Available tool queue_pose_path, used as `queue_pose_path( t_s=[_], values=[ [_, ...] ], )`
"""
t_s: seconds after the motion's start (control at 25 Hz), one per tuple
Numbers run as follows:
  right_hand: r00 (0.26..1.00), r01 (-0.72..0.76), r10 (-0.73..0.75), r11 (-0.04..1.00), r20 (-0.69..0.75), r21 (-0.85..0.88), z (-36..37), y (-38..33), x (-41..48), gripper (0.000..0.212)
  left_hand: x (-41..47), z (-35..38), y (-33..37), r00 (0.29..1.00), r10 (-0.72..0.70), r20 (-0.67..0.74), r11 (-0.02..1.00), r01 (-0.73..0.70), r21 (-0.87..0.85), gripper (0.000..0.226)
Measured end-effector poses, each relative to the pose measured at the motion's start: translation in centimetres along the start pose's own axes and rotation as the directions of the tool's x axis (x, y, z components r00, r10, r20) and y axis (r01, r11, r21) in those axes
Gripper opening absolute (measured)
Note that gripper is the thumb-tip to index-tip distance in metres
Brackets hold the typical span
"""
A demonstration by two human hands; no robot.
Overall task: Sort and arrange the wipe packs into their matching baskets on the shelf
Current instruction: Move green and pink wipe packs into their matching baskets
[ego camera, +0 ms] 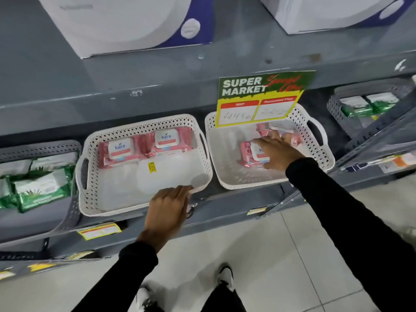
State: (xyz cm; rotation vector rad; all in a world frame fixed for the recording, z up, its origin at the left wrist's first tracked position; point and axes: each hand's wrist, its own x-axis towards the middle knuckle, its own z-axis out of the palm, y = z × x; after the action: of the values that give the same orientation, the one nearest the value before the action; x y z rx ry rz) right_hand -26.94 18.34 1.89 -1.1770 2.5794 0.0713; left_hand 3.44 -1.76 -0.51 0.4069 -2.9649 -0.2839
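Black sleeves, bare hands, dark trousers and black-and-white shoes.

Both arms wear long, plain black sleeves of a soft matte fabric, each ending in a close cuff at the wrist. The left hand (pixel 166 209) and the right hand (pixel 278 152) are bare, with no gloves, rings or watch showing. At the bottom edge, black trouser legs (pixel 221 296) come down to a pair of shoes (pixel 225 274) in white with black panels and dark laces.
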Motion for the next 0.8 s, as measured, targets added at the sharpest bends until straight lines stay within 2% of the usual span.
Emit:
queue_pose_path(
  t_s=[0.12,0.2,0.28,0.36,0.44,0.52,0.64,0.8],
  values=[
    [0.983,-0.060,0.104,0.961,-0.152,0.269,-0.7,-1.3,-1.4,0.088,-0.3,-0.4,-0.5,0.999,-0.009,-0.050,0.994,0.004,-0.106,0.037],
    [0.938,0.045,0.088,0.928,-0.336,0.369,-1.8,-4.1,-2.3,0.082,-1.1,-0.8,-1.8,0.993,-0.071,-0.093,0.984,0.055,-0.168,0.037],
    [0.888,0.160,0.015,0.927,-0.460,0.339,-3.0,-8.4,-2.1,0.078,-2.5,-1.1,-3.9,0.984,-0.121,-0.132,0.980,0.097,-0.175,0.037],
    [0.883,0.242,-0.086,0.926,-0.462,0.290,-3.9,-13.3,-1.0,0.083,-4.0,-1.5,-6.2,0.977,-0.158,-0.146,0.978,0.135,-0.157,0.037],
    [0.868,0.320,-0.220,0.933,-0.444,0.164,-3.7,-18.5,0.8,0.086,-5.7,-2.0,-8.8,0.967,-0.206,-0.150,0.974,0.187,-0.129,0.036],
    [0.879,0.331,-0.298,0.943,-0.372,0.028,-2.5,-22.8,2.8,0.086,-7.2,-2.3,-11.0,0.967,-0.214,-0.136,0.974,0.201,-0.100,0.036],
    [0.923,0.271,-0.281,0.960,-0.264,-0.072,0.0,-26.0,5.0,0.082,-8.4,-2.4,-12.5,0.981,-0.151,-0.123,0.988,0.144,-0.064,0.036],
    [0.928,0.212,-0.227,0.974,-0.295,-0.083,1.9,-26.9,6.0,0.091,-8.2,-2.4,-12.6,0.976,-0.157,-0.150,0.987,0.150,-0.062,0.028]
  ],
)
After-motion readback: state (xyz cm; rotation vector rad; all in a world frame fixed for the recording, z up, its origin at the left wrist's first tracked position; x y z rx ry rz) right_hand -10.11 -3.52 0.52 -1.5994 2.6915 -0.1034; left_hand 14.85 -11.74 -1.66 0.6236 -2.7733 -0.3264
